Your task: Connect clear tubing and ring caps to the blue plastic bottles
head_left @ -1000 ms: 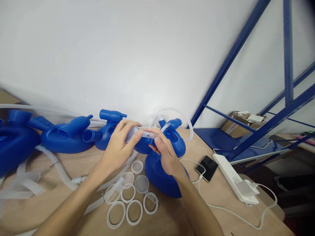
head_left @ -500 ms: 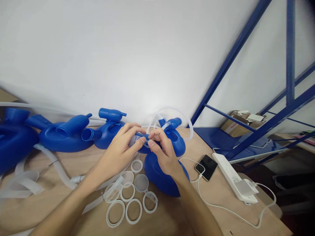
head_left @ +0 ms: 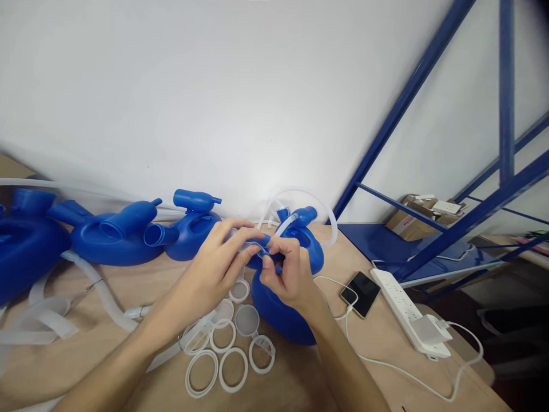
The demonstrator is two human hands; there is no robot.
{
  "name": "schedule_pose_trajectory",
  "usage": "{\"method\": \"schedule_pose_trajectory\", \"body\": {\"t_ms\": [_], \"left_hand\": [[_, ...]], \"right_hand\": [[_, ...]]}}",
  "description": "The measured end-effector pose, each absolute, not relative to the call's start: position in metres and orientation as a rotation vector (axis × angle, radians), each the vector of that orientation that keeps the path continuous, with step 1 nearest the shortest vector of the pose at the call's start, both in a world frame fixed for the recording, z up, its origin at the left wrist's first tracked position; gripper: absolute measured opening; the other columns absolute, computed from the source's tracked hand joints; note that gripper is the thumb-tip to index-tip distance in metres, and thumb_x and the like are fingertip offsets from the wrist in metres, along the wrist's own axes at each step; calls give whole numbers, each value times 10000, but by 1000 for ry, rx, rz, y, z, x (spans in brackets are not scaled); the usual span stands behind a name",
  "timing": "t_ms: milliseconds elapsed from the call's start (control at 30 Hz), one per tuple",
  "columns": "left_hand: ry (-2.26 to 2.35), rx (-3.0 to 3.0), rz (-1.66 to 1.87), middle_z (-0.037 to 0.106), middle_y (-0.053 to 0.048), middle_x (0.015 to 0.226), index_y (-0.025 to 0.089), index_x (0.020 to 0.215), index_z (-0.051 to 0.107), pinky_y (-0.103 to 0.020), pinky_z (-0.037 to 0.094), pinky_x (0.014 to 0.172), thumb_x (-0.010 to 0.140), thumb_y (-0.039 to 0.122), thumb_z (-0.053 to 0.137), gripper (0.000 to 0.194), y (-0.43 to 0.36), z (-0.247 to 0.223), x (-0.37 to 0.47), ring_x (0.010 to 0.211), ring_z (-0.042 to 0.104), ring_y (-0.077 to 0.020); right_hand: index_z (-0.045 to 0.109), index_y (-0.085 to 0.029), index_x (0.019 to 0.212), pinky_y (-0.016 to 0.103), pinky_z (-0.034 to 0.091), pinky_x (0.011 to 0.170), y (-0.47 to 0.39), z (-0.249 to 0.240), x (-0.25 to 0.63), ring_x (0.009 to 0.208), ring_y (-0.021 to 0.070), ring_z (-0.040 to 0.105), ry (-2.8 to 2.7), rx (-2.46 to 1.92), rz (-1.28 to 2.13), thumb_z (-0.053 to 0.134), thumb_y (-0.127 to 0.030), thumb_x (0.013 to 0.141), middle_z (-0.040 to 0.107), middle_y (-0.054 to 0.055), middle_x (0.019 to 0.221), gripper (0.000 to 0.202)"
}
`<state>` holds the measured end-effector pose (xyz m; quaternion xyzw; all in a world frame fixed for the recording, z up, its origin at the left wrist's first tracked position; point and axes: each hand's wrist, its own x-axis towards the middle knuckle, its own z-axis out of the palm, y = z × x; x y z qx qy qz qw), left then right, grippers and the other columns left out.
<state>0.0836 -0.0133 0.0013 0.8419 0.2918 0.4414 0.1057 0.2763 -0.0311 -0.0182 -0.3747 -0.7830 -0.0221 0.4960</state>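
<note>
Right hand just shifted its tight pinch on the thin translucent plastic piece, left hand closed round it too; seems mid-fiddle, rounded blue plastic bottle below the grip.

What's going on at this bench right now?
A person is working with both bare hands: the left hand and right hand pinch a small translucent piece beside a blue part. Fingers hide whether the two are joined. A blue container sits just below the right hand. Nearer the person, round translucent lids and rings lie on the table; more blue containers stand to the left, along the wall.
</note>
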Motion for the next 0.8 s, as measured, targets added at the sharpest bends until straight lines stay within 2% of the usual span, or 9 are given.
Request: {"method": "schedule_pose_trajectory", "body": {"t_ms": [133,300,433,533,600,700,800], "left_hand": [[829,2562,1409,597,-109,1322,243,1236,638,-421,540,1035,1065,215,447,258,-14,-6,91,1240,590,-260],[821,2631,1655,593,-111,1258,252,1175,604,-419,562,929,1020,129,456,248,-10,-19,103,1149,577,-260],[862,2612,1777,617,-98,1164,256,1124,602,-422,553,900,1007,119,474,221,-13,-22,109,1069,575,-249],[959,2591,1739,622,-91,1122,254,1109,608,-401,547,855,1034,156,459,193,-19,-23,112,1013,585,-237],[1017,2589,1712,625,-89,1111,249,1112,612,-394,544,832,1047,187,458,179,-22,-24,114,990,588,-235],[1054,2575,1727,635,-86,1097,244,1082,625,-400,546,839,1047,210,479,154,-24,-23,115,992,594,-241],[885,2587,1703,651,-88,1140,245,1105,639,-405,552,914,1044,212,493,162,-20,-14,108,1055,612,-239]], "right_hand": [[408,-273,879,282,399,539,-35,-14,275,589,156,563,-1943,-837,-342,493,-178,902,613,-11,731,130],[367,-271,815,290,326,492,-39,-14,271,522,142,470,-1891,-858,-487,493,-164,857,529,-28,649,171],[400,-275,931,308,363,502,-41,-19,271,536,158,518,-1857,-835,-464,512,-187,868,587,-19,705,156],[427,-274,1097,331,449,556,-43,-23,271,605,187,610,-1850,-823,-418,527,-175,863,674,13,837,273],[425,-277,1166,344,479,577,-45,-23,272,624,202,634,-1823,-817,-431,530,-168,866,685,17,855,337],[434,-281,1163,340,474,555,-49,-19,273,588,194,614,-1792,-838,-418,522,-181,894,662,2,810,301],[451,-283,1089,310,459,530,-53,-12,277,549,161,569,-1809,-874,-296,525,-216,941,598,-34,737,179]]}}
